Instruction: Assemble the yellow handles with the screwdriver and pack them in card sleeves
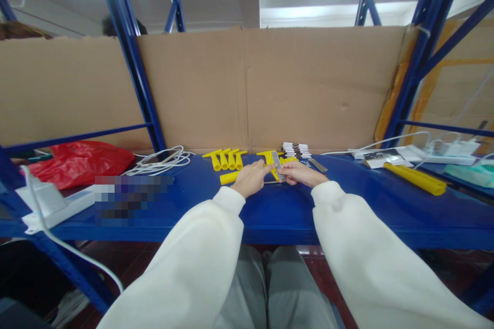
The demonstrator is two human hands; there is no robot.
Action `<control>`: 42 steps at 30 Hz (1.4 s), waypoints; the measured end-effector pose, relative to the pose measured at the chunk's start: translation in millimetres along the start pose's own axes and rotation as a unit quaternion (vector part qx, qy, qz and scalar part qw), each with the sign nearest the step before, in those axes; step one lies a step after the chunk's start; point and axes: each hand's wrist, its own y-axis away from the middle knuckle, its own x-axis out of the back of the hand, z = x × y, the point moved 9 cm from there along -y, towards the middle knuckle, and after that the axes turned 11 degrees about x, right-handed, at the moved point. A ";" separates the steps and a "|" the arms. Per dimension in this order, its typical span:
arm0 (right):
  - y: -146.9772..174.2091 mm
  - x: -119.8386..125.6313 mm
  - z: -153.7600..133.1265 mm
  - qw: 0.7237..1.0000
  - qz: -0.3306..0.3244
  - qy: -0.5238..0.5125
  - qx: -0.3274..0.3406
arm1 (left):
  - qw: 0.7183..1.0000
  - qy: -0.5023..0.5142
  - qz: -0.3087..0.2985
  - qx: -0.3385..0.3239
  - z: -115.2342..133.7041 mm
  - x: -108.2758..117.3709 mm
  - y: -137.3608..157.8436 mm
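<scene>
A small flat grey-white strip (277,165) is held up at a tilt between my two hands, over the blue shelf. My right hand (296,172) is closed on its lower right side. From the left, my left hand (252,177) meets its edge with bent fingers, the fingertips partly hidden. Just left of that hand lies a yellow tube-like handle (228,178). Behind it stand several yellow T-shaped scrapers (227,159) in a row. More yellow scraper pieces (266,156) lie behind the strip. Beyond my right hand are several white-wrapped flat packets (296,150) and a thin grey blade (318,165).
At the left are a red plastic bag (83,162), a coiled white cable (162,161) and a white power strip (73,205). Rightward lie a long yellow handle (415,179) and another power strip (432,156). A cardboard wall (309,87) and blue posts (133,61) bound the shelf.
</scene>
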 end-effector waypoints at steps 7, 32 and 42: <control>-4.0 0.1 5.5 0.999 -0.030 -0.011 0.025 | 1.000 0.001 0.001 -0.005 0.2 2.9 0.9; -5.2 0.4 -2.1 0.999 0.032 0.002 0.025 | 0.999 0.042 0.015 0.006 -4.7 -0.2 -2.6; -6.4 4.3 3.8 0.999 0.041 -0.004 0.023 | 0.998 0.048 0.019 0.020 -7.6 0.1 -3.5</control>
